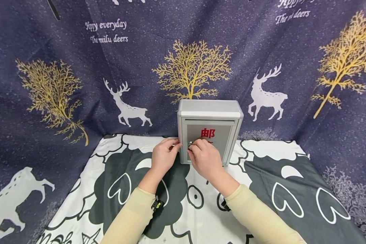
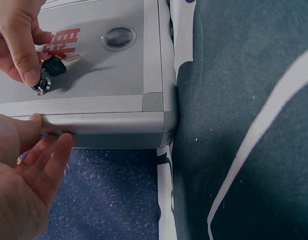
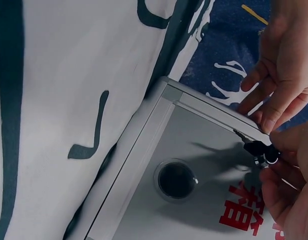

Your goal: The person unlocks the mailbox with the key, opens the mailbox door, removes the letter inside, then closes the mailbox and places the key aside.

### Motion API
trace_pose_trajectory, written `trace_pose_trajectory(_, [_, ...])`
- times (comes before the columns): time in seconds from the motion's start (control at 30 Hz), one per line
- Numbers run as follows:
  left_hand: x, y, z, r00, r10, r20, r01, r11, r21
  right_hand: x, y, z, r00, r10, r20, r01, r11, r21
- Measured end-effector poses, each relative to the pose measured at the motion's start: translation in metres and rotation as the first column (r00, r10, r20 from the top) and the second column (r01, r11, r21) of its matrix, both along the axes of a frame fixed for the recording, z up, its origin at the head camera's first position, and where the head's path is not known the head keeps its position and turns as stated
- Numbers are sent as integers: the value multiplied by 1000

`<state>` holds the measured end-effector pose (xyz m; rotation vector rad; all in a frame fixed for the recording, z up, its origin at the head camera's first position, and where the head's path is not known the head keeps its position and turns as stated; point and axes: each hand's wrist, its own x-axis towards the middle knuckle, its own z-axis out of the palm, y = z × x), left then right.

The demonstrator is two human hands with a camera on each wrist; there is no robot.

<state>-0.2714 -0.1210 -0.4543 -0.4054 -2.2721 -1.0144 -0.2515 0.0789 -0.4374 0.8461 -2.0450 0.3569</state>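
A silver metal mailbox (image 1: pixel 209 107) with red characters stands upright at the back of the cloth-covered surface. My right hand (image 1: pixel 205 158) pinches a key at the lock (image 2: pixel 42 87) near the door's left edge; the pinched part is mostly hidden by the fingers. A second black-headed key (image 2: pixel 54 66) hangs beside it, its metal blade sticking out. My left hand (image 1: pixel 165 154) touches the mailbox's left edge, thumb toward the front frame and fingers along the side. A round window (image 3: pixel 177 180) sits low on the door, which lies flush with its frame.
Black-and-white patterned cloth (image 1: pixel 198 217) covers the surface. Behind the mailbox hangs a dark blue curtain (image 1: pixel 158 40) printed with deer and golden trees. Dark wrist devices (image 1: pixel 157 204) are worn at the sleeves.
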Motion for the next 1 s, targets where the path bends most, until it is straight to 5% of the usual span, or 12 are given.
trace_pose_trajectory(0.43, [1, 0, 1, 1000, 2, -5, -2, 1000, -12, 0, -4, -5, 999, -27, -30, 26, 999, -43])
trace_pose_trajectory(1.0, [-1, -1, 1, 1000, 6, -7, -7, 1000, -16, 6, -9, -6, 989, -49, 140, 75, 979, -189])
